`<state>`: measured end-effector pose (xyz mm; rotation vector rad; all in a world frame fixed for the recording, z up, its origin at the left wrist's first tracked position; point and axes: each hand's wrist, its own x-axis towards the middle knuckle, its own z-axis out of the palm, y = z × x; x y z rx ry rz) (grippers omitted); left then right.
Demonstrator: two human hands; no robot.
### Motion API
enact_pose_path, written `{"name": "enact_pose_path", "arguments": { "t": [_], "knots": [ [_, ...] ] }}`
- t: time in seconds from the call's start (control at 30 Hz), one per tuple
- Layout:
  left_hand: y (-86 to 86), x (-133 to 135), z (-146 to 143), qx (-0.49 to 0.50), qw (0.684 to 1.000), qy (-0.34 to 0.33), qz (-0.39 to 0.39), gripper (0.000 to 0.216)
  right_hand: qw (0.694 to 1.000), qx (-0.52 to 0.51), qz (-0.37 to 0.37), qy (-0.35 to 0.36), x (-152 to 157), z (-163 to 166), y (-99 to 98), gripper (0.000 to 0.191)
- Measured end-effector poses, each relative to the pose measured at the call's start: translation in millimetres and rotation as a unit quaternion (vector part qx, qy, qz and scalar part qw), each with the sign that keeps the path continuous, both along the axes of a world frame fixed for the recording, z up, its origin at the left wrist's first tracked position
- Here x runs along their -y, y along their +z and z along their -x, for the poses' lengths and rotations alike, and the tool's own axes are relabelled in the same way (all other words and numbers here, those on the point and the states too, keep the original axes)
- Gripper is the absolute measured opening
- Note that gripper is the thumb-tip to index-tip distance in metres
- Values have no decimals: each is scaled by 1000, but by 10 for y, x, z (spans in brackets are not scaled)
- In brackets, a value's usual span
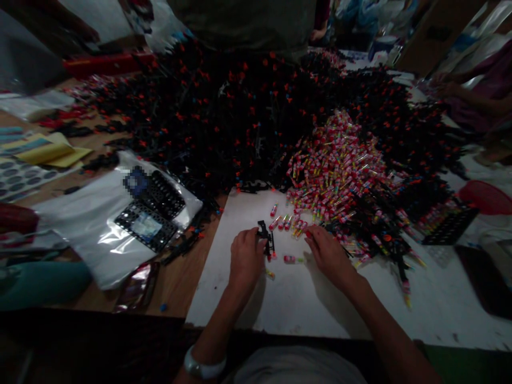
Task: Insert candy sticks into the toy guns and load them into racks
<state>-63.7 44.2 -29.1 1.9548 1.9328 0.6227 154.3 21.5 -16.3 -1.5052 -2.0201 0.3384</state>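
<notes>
My left hand [246, 257] is closed around a small black toy gun [264, 234] with an orange tip, held above the white board [224, 256]. My right hand [326, 250] has its fingers pinched at the edge of several small candy tubes [296, 224] with red caps; a bit of red shows at its fingertips, but I cannot make out whether it is a tube. Between my hands one candy tube [293, 260] lies on its side. Another yellowish tube [270, 273] lies beside my left hand, partly hidden.
A heap of candy tubes [336, 160] rises behind my right hand. Beyond spreads a large pile of black toy guns [240, 117]. Clear plastic bags [96, 224] lie at left, a black basket [450, 226] and a dark phone-like slab [486, 280] at right. Other people sit across and at right.
</notes>
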Motion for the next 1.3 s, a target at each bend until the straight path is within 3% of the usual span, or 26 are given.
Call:
{"name": "enact_pose_path", "arguments": {
  "t": [0.17,0.3,0.4,0.47,0.63,0.73,0.8,0.87,0.93,1.0,1.03,1.1,1.17,1.23,1.3],
  "knots": [
    [-6,-8,46,43,999,6,25,29,994,86,58,28,364,266,-46,22],
    [67,-45,-81,0,999,29,45,39,985,160,51,45,334,395,-151,7],
    [141,-86,-225,-71,994,43,65,55,995,63,75,-13,225,337,-158,12],
    [179,-105,-289,-66,993,42,85,47,988,-51,133,-59,166,265,-134,15],
    [240,-82,-279,121,985,-20,122,30,939,-255,211,-97,42,183,-66,28],
    [299,-48,-247,193,963,-114,147,24,916,-308,244,-75,-22,234,-17,32],
    [347,-22,-242,214,956,-136,147,25,908,-318,266,-52,-35,277,22,28],
    [390,25,-252,241,961,-85,104,34,894,-352,272,-60,-10,311,61,27],
    [415,105,-281,285,958,8,46,45,856,-437,256,-100,50,339,92,28],
    [417,211,-333,380,921,69,45,53,809,-523,229,-140,132,375,110,29],
    [409,267,-366,445,889,76,78,53,793,-548,223,-145,177,398,114,29],
    [379,364,-433,575,798,80,160,46,787,-553,240,-131,266,442,112,28],
    [344,421,-476,645,730,110,198,37,805,-512,282,-98,342,456,100,27],
    [323,432,-477,651,719,145,194,33,839,-445,305,-76,394,411,87,26],
    [329,409,-447,626,743,152,184,32,874,-378,296,-69,420,319,79,28]
  ]
}}
